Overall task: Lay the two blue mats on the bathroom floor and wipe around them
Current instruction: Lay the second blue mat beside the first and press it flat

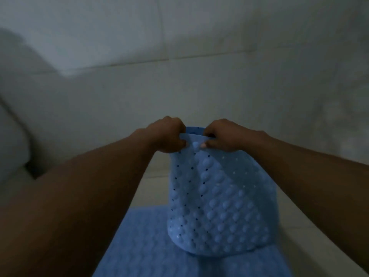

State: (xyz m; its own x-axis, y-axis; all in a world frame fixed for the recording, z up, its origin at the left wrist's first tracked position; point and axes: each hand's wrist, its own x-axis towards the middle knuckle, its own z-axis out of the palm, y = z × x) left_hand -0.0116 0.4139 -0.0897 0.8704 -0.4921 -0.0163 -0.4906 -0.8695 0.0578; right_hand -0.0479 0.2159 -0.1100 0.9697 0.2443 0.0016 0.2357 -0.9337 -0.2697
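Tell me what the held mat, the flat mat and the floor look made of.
Held mat: likely soft rubber or PVC, matte; it droops in a curve from the left hand and right hand, with moulded bumps and punched holes. Flat mat: seemingly the same blue material, too blurred to confirm. Floor: pale tile, probably ceramic, by its grout lines.

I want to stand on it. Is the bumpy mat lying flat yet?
Not flat. The bumpy mat hangs curled; left hand and right hand grip its top edge.
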